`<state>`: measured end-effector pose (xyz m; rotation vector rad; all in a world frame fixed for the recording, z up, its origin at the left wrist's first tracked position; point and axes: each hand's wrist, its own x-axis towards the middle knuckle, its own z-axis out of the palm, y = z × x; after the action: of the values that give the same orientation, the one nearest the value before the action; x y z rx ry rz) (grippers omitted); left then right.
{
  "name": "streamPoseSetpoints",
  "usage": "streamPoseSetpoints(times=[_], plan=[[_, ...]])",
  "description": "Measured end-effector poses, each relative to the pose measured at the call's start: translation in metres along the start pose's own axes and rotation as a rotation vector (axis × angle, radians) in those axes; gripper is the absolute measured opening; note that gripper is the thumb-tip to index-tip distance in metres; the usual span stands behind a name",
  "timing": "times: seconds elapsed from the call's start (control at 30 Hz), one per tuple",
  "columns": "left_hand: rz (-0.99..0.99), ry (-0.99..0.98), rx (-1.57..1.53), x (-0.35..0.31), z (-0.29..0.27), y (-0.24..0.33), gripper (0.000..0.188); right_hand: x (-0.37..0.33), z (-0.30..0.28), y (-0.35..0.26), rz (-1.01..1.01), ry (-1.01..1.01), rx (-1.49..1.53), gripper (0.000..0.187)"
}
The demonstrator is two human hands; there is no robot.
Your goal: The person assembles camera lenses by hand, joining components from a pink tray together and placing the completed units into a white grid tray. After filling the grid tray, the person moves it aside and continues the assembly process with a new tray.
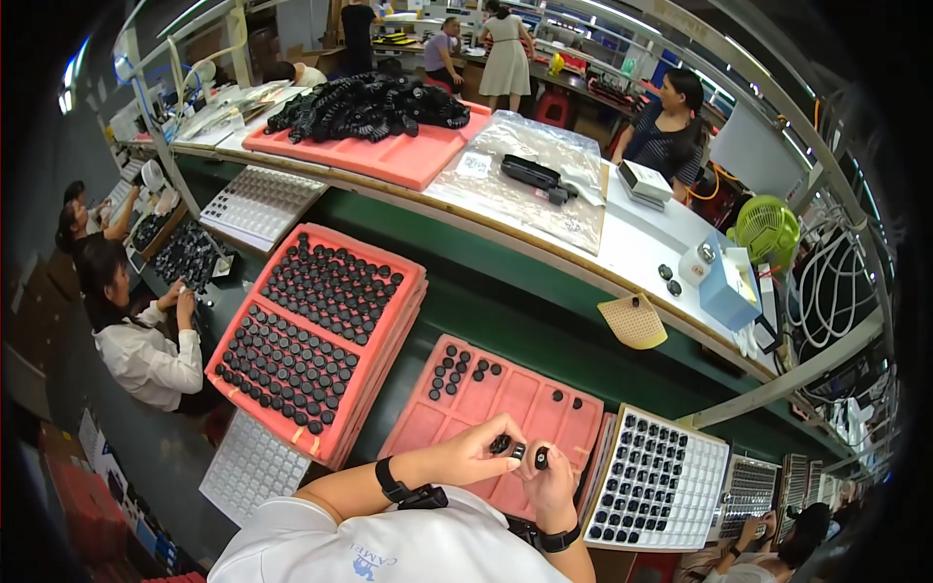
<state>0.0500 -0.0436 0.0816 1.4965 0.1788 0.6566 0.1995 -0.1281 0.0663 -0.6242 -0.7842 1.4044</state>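
Note:
My left hand (474,455) is closed on small black round parts (501,444), pinched between thumb and fingers. Close beside it, my right hand (556,489) pinches another small black cylindrical part (541,458), its end turned toward me. The two hands nearly meet above a pink compartment tray (522,396). In that tray's far-left and far-right compartments lie several black round pieces (449,364). To the right stands a white pocketed tray (696,476), its left part filled with rows of black pieces. Fine details of the held parts are too small to make out.
At left, stacked pink trays (413,291) hold rows of black caps. Beyond, a white bench bears a pink tray (389,167) heaped with black parts, a black handheld device (533,175), a blue box (729,291) and a green fan (766,228). Other people work around.

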Motion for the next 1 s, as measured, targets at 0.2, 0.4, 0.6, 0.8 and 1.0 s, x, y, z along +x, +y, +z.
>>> streamPoseSetpoints(times=[0.2, 0.4, 0.6, 0.8, 1.0], plan=[[-0.026, -0.031, 0.052, 0.002, -0.002, -0.002, 0.027, 0.003, -0.009, 0.006, -0.001, 0.043, -0.285, 0.033], [0.004, -0.030, 0.018, 0.009, 0.003, -0.007, 0.025, 0.000, -0.012, 0.004, 0.003, 0.230, -0.583, 0.037], [-0.017, -0.022, -0.045, 0.016, 0.011, -0.012, 0.026, -0.005, -0.024, 0.002, -0.018, 0.149, -0.341, 0.041], [-0.038, -0.070, 0.045, 0.022, 0.016, -0.018, 0.027, -0.005, -0.035, -0.004, -0.009, -0.075, 0.212, 0.039], [0.000, -0.084, -0.104, 0.028, 0.022, -0.017, 0.026, -0.008, -0.032, -0.012, -0.033, 0.103, -0.124, 0.038]])
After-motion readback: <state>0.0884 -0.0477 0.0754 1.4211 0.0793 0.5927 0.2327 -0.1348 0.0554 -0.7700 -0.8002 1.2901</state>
